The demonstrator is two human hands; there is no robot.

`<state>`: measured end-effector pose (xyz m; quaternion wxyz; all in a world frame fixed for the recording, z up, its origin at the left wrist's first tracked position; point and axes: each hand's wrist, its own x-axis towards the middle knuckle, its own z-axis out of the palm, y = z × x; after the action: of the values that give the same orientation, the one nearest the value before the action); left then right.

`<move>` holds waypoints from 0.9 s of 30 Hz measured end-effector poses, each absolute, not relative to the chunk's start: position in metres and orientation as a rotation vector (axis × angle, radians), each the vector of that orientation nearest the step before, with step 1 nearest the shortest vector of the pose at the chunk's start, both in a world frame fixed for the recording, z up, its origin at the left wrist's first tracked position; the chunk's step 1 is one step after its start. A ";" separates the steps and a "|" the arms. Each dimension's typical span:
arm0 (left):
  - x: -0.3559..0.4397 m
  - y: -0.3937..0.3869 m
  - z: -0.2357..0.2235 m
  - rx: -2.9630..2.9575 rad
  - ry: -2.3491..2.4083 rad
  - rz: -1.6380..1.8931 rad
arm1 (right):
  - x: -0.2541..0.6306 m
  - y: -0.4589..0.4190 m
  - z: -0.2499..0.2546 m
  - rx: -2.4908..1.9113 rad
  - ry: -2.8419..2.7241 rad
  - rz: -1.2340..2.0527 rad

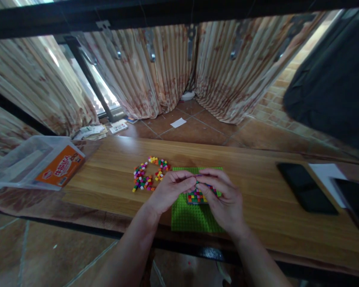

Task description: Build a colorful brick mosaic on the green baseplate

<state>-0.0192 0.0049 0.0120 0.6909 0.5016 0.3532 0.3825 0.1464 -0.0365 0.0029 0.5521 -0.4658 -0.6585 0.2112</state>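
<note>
A green studded baseplate [185, 218] lies on the wooden table, and on it sits a block of small multicoloured cubes [197, 198]. My left hand [175, 185] comes in over the plate's left side with thumb and fingers pinched. From the right, my right hand [224, 195] meets it fingertip to fingertip above the far part of the block, its fingers curled and closed. A bit of purple shows by the fingertips, too small to name. My hands hide part of the block. Left of the plate, loose coloured cubes [142, 177] lie scattered in a rough ring.
A clear plastic box [20, 159] with an orange label stands at the table's left end. On the right lie a black tablet [306, 187], white paper [326, 175] and another dark device [354, 199]. A dark beam [179, 16] crosses overhead before the curtains.
</note>
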 end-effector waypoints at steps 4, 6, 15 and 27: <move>-0.018 0.004 0.016 1.186 0.812 0.849 | 0.152 -0.037 0.004 -1.128 -1.550 0.507; -0.019 0.005 0.018 1.213 0.858 0.873 | 0.160 -0.036 0.005 -1.158 -1.513 0.509; -0.026 0.013 0.006 1.225 1.118 1.078 | 0.200 -0.027 -0.008 -1.328 -1.452 0.597; -0.012 0.014 -0.012 1.290 1.092 0.978 | 0.191 -0.021 -0.016 -1.357 -1.433 0.808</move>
<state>-0.0124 0.0140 -0.0122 0.5599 0.5472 0.4635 0.4151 0.1909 -0.0214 -0.0157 0.4835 -0.5570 -0.5881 0.3318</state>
